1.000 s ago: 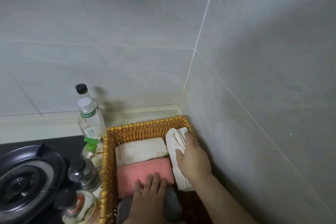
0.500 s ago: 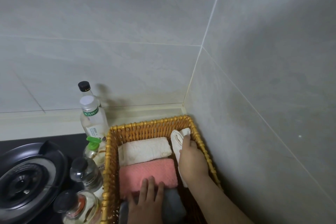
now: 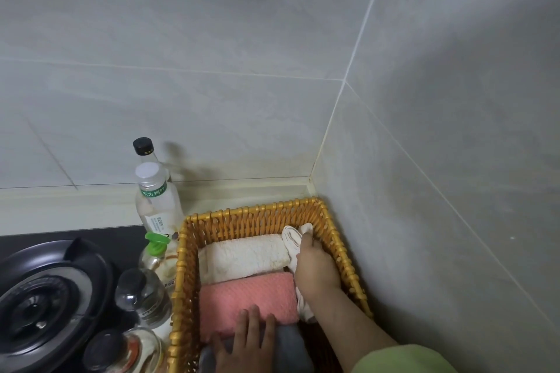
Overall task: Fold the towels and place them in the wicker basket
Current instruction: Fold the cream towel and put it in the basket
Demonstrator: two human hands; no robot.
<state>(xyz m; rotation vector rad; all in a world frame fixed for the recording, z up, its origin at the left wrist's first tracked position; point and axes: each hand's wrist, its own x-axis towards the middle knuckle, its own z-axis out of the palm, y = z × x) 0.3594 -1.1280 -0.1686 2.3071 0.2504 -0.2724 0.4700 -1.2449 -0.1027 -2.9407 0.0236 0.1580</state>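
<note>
1. Wicker basket (image 3: 251,212): rectangular, woven orange cane, set into a tiled wall (image 3: 454,160) corner.
2. Cream towel (image 3: 242,254) and pink towel (image 3: 245,294): folded, nubbly, lodged just left of the fingers of the right hand (image 3: 315,269).
3. Left hand (image 3: 245,342): fingers spread flat upon a grey towel (image 3: 292,342), tips touching the pink towel.
4. White towel (image 3: 291,236): rolled, gripped by curled right fingers in the narrow slot beside the basket's right wall.

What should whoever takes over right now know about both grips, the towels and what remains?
Left grip: open, fingers flat on the pink towel and grey towel.
Right grip: holds the white towel, low along the right side of the wicker basket.
Done: cream towel, pink and grey lie folded in the basket.
Left: seat the white towel, release.
</note>
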